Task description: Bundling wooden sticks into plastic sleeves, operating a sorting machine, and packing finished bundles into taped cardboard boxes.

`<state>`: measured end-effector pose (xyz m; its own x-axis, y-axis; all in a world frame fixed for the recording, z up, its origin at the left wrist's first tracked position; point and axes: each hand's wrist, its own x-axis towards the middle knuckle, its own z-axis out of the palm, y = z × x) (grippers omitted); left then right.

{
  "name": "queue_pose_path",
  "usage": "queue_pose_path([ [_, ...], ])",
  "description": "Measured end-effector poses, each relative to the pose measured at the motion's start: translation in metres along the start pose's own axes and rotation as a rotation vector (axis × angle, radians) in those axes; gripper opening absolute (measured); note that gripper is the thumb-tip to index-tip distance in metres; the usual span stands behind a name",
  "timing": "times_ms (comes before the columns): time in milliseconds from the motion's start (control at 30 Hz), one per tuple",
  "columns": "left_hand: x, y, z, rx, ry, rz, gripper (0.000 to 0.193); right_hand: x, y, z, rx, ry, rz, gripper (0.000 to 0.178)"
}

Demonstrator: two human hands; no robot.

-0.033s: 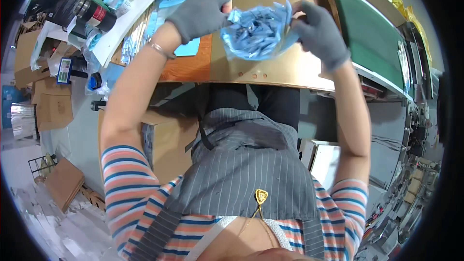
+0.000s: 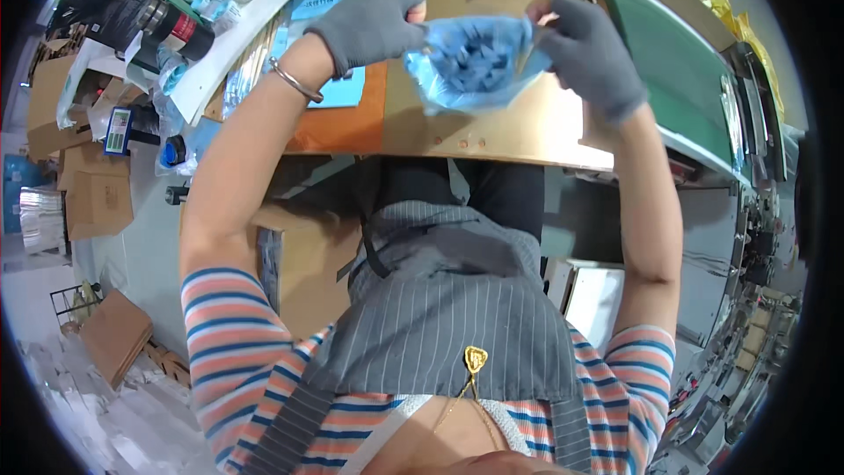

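- gripping the upper left edge of a translucent, pale-blue plastic bag with the left hand, fingers closed inside a gray knit glove
- pinching the opposite edge with the right hand, similarly gloved, fingers curled shut
- holding the bag between both hands over a smooth, tan board; cannot tell whether touching it
- showing many small, dark-blue pieces inside, too blurred to identify
- judging progress: already loaded with pieces, not visibly sealed or tied; cannot tell how much is left
- having a flat, sky-blue sheet just beside the left wrist, and a broad, green panel to the right of the right hand
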<state>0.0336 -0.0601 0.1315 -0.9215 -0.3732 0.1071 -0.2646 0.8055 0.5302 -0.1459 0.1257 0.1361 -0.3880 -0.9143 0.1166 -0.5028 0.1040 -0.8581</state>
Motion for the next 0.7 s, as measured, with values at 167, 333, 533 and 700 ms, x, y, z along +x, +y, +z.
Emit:
queue_pose_path([
  [167,0.007,-0.003,-0.018,-0.013,-0.219,-0.025,0.016,0.017,0.000,-0.014,-0.069,0.008,-0.047,0.009],
  [333,-0.021,-0.029,-0.013,-0.734,-0.436,-0.110,0.034,-0.003,0.007,-0.012,0.106,0.069,-0.016,0.010],
  [533,-0.101,0.001,0.140,-2.196,-0.385,-0.263,0.081,-0.036,-0.037,0.087,-0.233,-0.136,-0.476,0.007],
  [700,-0.178,0.026,0.076,-2.050,0.532,-0.198,0.028,-0.058,-0.089,0.138,-0.014,-0.415,-1.020,0.022],
])
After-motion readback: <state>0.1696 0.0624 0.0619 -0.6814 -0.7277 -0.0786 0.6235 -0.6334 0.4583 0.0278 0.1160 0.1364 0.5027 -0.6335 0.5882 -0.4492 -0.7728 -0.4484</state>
